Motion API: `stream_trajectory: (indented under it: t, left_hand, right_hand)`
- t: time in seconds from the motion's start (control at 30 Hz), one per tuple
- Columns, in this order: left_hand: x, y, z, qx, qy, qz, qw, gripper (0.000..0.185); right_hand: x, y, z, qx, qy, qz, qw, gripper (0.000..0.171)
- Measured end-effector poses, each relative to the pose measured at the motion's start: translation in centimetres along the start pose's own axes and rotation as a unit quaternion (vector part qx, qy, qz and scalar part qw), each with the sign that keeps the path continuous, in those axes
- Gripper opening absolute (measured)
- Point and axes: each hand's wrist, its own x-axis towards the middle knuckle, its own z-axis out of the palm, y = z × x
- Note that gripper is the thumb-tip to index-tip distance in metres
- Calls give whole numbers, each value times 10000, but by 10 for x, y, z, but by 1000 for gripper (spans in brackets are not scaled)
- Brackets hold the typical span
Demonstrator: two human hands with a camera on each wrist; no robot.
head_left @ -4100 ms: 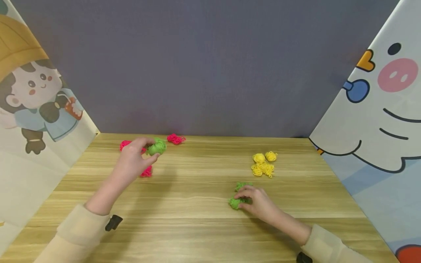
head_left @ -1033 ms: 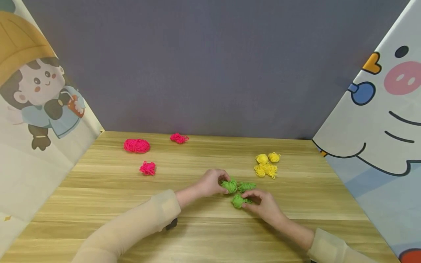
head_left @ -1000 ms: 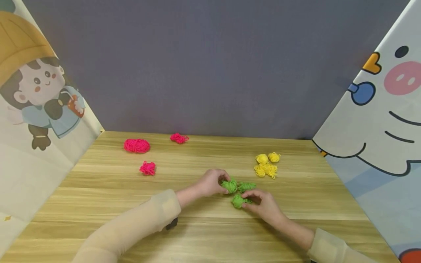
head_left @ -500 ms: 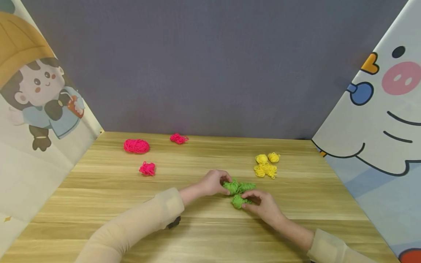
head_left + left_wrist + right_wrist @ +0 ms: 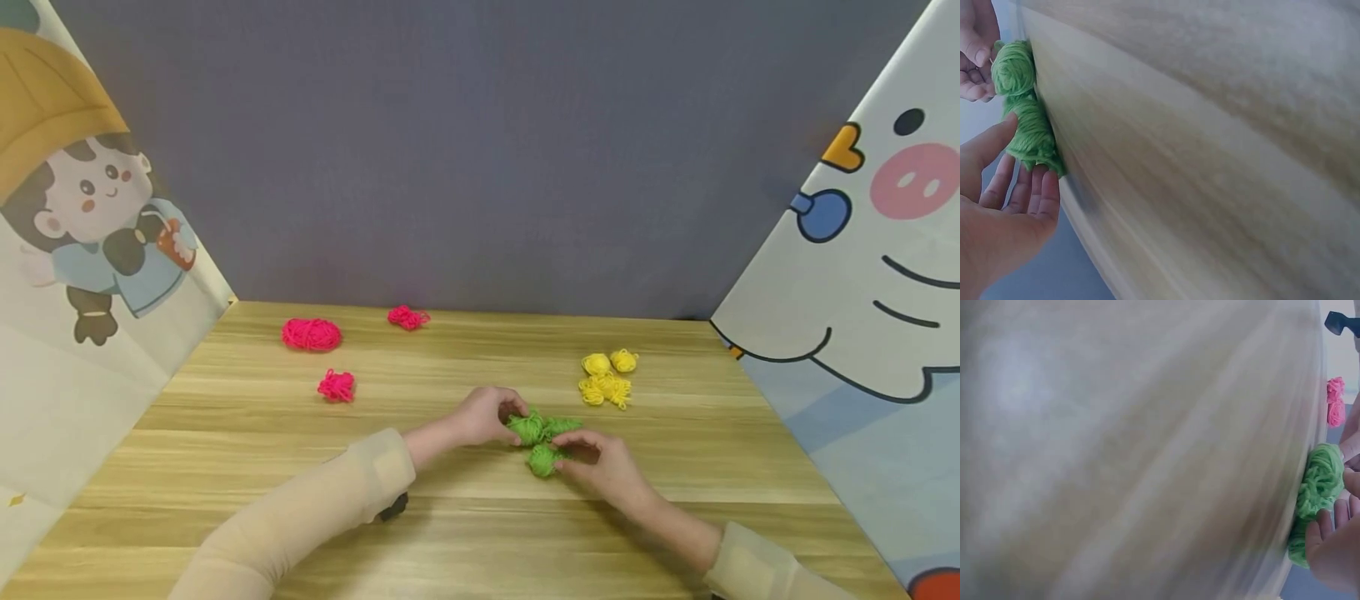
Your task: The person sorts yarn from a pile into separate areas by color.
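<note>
1. Table: work low over it; sliding should disturb the windings less than lifting.
2. Left hand: grip lightly. Thumb and fingertips hold the left end of the left green bundle, whose other end meets the third green bundle.
3. Right hand: steady the near green bundle, which lies at the thumb and index tips. Whether they pinch it cannot be told.
4. End loops: keep fingertips from hooking these; a snag could unravel the bundle.
</note>
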Motion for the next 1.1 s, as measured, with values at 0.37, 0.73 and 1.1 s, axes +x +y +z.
stream_trajectory:
  t: [0.37, 0.73, 1.1]
  left_hand:
    - [-8, 2, -16, -7, 55, 130, 9999, 43]
    - [-20, -5, -43, 82, 328, 371, 9987, 43]
    - [-46, -12, -74, 352, 482, 490, 9970, 45]
  right_hand:
    - [13, -13, -6, 79, -57, -55, 9999, 32]
    - [32, -23, -8, -64, -54, -365, 9993, 34]
    - [40, -46, 0, 0, -357, -438, 9984, 36]
